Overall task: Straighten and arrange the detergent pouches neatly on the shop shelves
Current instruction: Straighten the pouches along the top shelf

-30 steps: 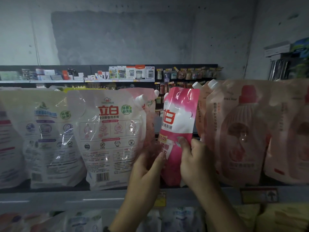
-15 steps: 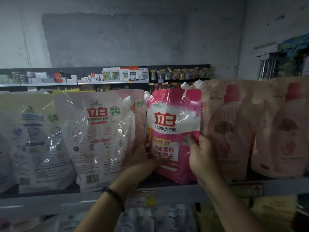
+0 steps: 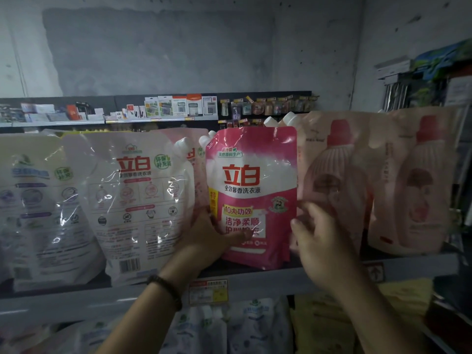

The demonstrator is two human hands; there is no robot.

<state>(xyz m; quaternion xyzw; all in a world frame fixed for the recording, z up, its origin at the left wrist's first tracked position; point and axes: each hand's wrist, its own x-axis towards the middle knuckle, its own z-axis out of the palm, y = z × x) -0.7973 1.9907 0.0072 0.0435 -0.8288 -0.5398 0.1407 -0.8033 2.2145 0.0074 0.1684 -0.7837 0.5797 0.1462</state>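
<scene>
A bright pink detergent pouch (image 3: 251, 190) stands upright on the shelf, front label facing me. My left hand (image 3: 209, 238) grips its lower left edge, thumb across the front and fingers behind. My right hand (image 3: 314, 238) is blurred just off the pouch's right edge with fingers loosely spread, holding nothing. To the left leans a white pouch (image 3: 138, 200) showing its back, with a paler white pouch (image 3: 33, 208) beyond it. Two pale pink pouches (image 3: 334, 180) (image 3: 419, 182) stand to the right.
The grey shelf lip (image 3: 76, 300) carries a price tag (image 3: 208, 292). More pouches (image 3: 229, 328) and yellow packs (image 3: 398, 297) fill the shelf below. A far wall shelf (image 3: 178, 108) holds calculators and small goods. Stacked items sit at the upper right.
The pink pouch has been turned from edge-on to face front and stood upright. My right hand has let go of its right edge and drawn back slightly.
</scene>
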